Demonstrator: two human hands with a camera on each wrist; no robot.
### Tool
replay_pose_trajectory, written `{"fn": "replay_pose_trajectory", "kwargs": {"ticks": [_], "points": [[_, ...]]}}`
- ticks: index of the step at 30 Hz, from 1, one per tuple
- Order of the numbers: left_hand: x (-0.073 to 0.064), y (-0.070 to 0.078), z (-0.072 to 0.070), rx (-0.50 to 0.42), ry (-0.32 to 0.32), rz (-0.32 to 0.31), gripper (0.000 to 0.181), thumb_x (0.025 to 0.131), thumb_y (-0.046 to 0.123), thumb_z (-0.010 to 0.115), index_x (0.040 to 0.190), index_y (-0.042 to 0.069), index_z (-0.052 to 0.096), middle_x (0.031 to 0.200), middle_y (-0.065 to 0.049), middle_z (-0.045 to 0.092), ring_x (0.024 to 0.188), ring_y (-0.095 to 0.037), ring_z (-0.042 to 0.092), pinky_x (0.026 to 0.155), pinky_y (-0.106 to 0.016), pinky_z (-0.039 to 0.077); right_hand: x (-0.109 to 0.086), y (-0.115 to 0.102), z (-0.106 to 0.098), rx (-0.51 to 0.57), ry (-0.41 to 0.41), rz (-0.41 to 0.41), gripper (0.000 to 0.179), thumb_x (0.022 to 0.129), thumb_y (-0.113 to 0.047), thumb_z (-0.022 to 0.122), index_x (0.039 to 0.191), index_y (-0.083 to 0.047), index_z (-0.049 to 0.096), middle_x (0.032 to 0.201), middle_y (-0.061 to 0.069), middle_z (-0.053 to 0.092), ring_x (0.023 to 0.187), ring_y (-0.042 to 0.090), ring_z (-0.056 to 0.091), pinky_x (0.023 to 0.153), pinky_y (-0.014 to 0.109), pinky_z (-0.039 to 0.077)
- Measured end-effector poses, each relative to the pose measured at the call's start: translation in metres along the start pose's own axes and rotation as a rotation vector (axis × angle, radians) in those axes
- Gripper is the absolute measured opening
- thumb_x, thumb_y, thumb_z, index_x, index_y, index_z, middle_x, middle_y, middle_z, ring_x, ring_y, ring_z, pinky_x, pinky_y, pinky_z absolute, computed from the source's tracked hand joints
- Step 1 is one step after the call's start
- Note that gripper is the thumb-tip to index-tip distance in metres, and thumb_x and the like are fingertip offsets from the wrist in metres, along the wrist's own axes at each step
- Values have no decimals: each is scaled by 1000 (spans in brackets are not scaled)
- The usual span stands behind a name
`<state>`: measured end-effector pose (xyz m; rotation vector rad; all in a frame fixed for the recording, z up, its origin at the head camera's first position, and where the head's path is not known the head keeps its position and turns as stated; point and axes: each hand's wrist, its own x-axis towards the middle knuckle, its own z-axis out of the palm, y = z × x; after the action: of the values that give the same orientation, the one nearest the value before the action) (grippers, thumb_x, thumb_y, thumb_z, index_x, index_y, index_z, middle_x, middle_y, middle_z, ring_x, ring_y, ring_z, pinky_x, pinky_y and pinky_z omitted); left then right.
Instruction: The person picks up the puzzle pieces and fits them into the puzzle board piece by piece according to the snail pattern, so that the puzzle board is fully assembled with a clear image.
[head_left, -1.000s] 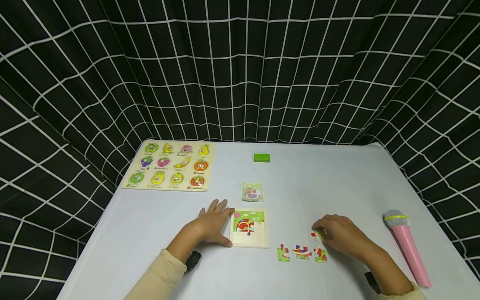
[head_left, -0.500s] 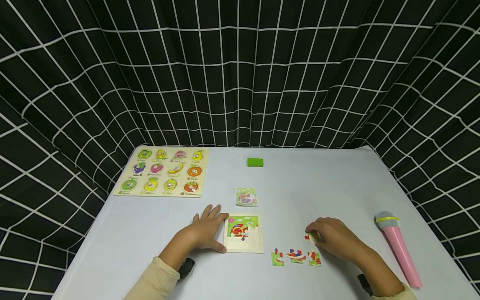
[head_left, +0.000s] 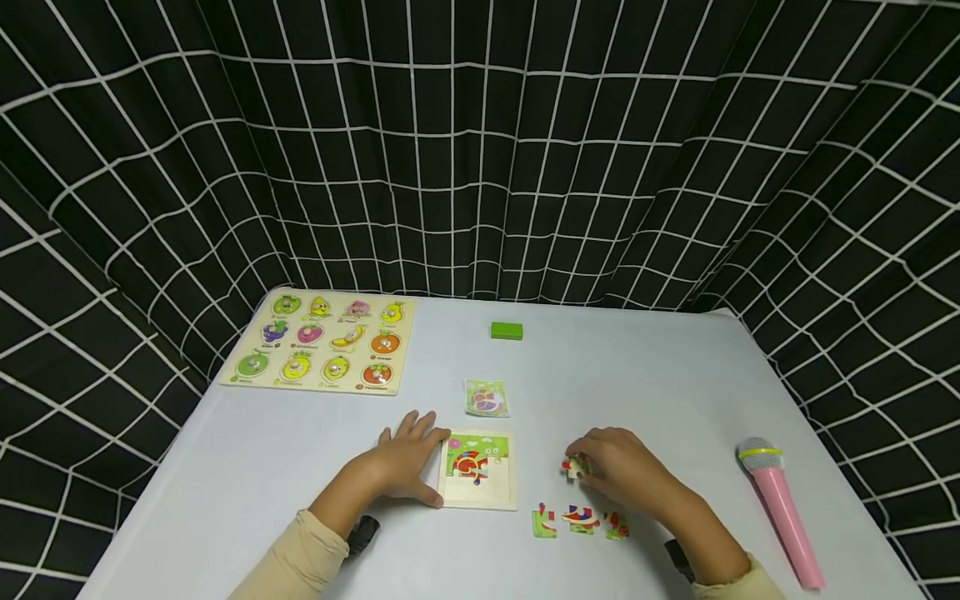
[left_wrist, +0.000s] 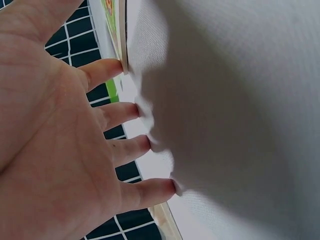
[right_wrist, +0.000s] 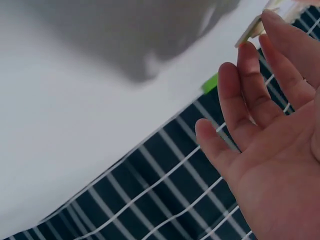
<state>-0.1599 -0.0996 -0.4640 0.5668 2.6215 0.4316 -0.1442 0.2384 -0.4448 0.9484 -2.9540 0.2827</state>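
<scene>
One jigsaw piece (head_left: 573, 470) pinched by right hand (head_left: 621, 469), right of puzzle tray (head_left: 491, 497), beyond three loose pieces (head_left: 581, 520) | left hand (head_left: 400, 463) spread, touching tray's left edge | judged risk: misrotated tabs could jam against seated pieces (head_left: 467, 463); slackened left contact could let tray skid.

No text can be read; the small captions (head_left: 372, 387) below the fruits (head_left: 386, 342) on the fruit board (head_left: 327, 348) are too blurred.

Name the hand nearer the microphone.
Right. The right hand, pinching a piece, is left of the microphone, between it and the frame; the left hand is farther left, touching the frame's left edge.
</scene>
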Motion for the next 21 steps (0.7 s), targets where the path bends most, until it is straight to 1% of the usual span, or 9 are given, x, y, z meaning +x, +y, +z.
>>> {"fn": "replay_pose_trajectory", "kwargs": {"ticks": [6, 10, 17, 21], "points": [[-1, -3, -2, 15, -5, 3, 97, 66, 47, 86, 145, 14, 41, 159, -17, 21, 146, -43, 13, 107, -71, 19, 26, -27, 12, 14, 5, -59, 29, 72, -16, 85, 98, -16, 73, 93, -7, 70, 88, 10, 63, 87, 41, 51], [0, -4, -2, 13, -4, 4, 96, 66, 47, 86, 145, 15, 41, 159, -17, 22, 147, -43, 13, 107, -71, 19, 39, -39, 18, 4, 9, -108, 28, 73, -17, 85, 99, -17, 74, 94, -7, 70, 89, 10, 63, 90, 41, 49], [1, -3, 0, 5, 1, 5, 98, 65, 48, 86, 145, 15, 41, 159, -17, 21, 147, -43, 12, 108, -71, 19, 55, -54, 26, -8, -60, -130, 26, 78, -18, 81, 103, -19, 74, 99, -7, 70, 93, 10, 62, 96, 40, 46], [1, -3, -1, 9, 5, 9, 98, 66, 48, 86, 146, 15, 40, 159, -17, 21, 147, -43, 12, 108, -71, 19, 61, -60, 29, -27, -80, -144, 25, 79, -20, 80, 104, -18, 73, 100, -6, 69, 95, 11, 62, 97, 40, 45]]}}
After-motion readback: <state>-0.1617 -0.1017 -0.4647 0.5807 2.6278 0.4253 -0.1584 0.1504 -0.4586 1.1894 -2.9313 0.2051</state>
